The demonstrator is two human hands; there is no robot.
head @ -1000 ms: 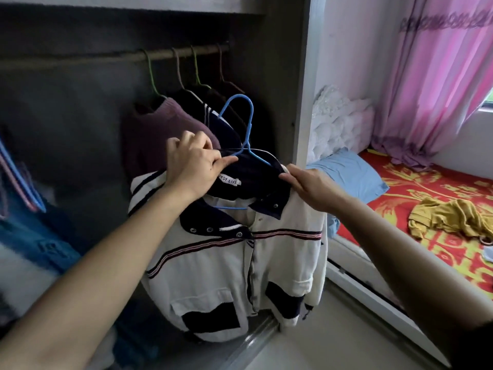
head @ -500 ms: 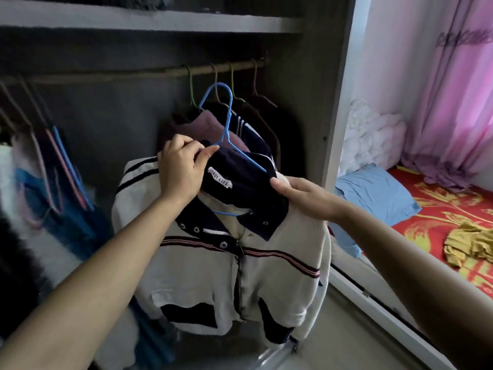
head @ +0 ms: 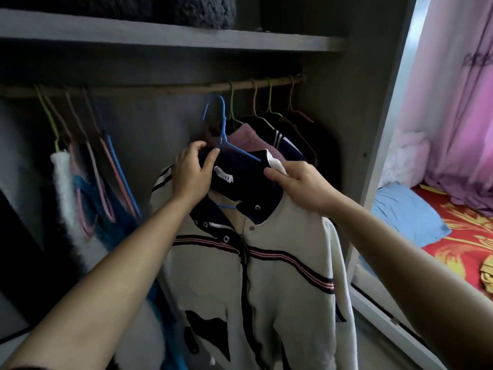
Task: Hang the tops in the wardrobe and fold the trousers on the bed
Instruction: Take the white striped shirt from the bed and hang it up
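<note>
Two bare forearms are stretched up toward the wardrobe's wooden rail. Below the rail, a white jacket with a navy collar and a red-striped chest band is held up on a blue hanger. The collar and hanger are gripped by the left hand, its fingers curled over the fabric. The jacket's other shoulder is pinched between thumb and fingers of the right hand. The hands are set apart, one at each side of the collar. The hanger's hook is raised to just under the rail and is not yet hooked over it. At the rail's right end, dark and pink tops are hung close together. Toward its left end, bare hangers and a white fluffy garment are hung. Above the rail a grey shelf is fixed. Far right of the rail, a bed with a red patterned cover is seen, on which a blue pillow and a yellow garment are laid.
</note>
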